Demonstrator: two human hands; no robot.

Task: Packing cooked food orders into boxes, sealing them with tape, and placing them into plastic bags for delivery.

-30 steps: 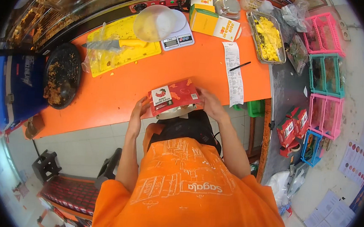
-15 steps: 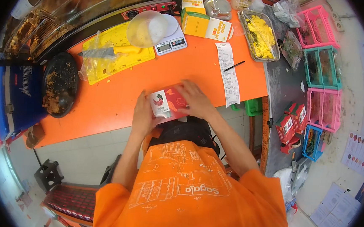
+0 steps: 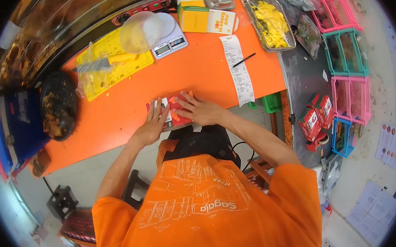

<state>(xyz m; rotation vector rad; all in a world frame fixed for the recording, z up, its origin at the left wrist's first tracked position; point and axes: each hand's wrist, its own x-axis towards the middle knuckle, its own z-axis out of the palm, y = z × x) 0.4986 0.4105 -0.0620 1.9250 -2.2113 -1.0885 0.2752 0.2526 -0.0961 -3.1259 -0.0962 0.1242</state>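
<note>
A red cardboard food box [image 3: 175, 116] with a white panel lies at the near edge of the orange table [image 3: 178, 71]. My left hand [image 3: 150, 127] rests on its left part, fingers stretched out over the top. Across the right part of the lid, my right hand [image 3: 202, 111] lies flat with its fingers spread. Between the two hands a strip of the red print shows; the rest of the top is covered by them.
Left of centre lie a yellow cutting board [image 3: 129, 68] with a knife [image 3: 96, 65] and a digital scale [image 3: 170, 46]. A receipt [image 3: 238, 76] with a black pen [image 3: 244, 60] is right of centre. A black pan [image 3: 62, 100] stands far left, a tray of yellow food [image 3: 270, 25] far right.
Both hands have shifted from gripping the box's sides to lying flatter on its top, fingers spread. The box sits slightly lower and farther left in the picture, as the whole view has also shifted.
</note>
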